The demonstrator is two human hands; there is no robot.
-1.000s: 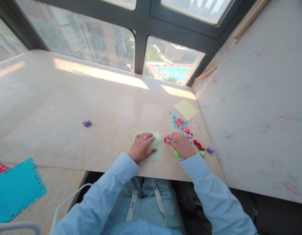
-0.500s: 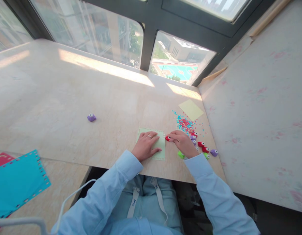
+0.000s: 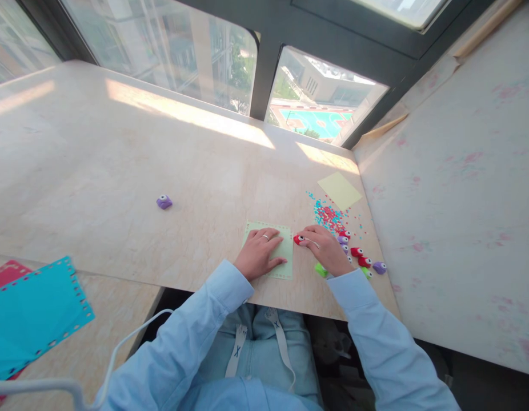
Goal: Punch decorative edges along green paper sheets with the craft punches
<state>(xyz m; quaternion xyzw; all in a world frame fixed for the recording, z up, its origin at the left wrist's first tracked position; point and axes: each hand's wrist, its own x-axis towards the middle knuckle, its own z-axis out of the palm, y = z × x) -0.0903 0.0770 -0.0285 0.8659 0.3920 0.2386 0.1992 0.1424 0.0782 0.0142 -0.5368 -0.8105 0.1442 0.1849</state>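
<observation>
A light-green sheet of paper with punched edges is lying on a table, the person's left hand pressing it flat with fingers spread. At the sheet's right edge, the right hand is pinching a red craft punch, apparently for edge punching, which likely calls next for careful lining-up and a squeeze. Right of the sheet, loose confetti, in no container, and more small punches are lying.

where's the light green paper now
In the head view, the light green paper lies under the left hand, left of the red punch in the right hand.
</observation>
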